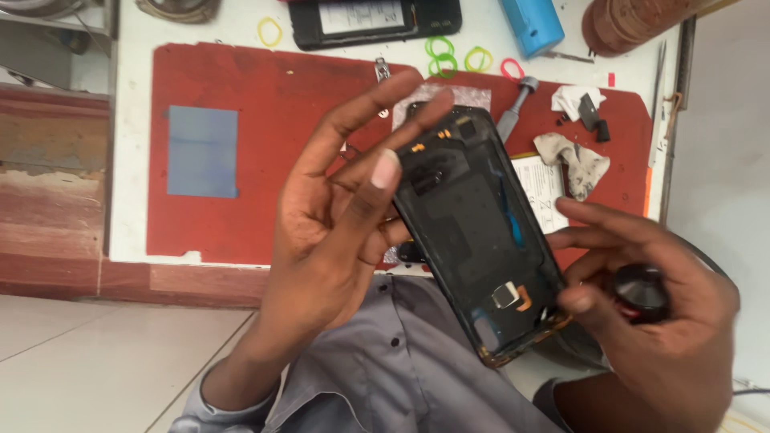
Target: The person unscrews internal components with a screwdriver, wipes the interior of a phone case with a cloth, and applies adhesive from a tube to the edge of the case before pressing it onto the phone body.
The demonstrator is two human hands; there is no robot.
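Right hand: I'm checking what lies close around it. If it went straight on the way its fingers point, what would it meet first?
The right hand points leftward, so it would likely first meet the opened phone frame that its fingertips already touch; depth is unclear.
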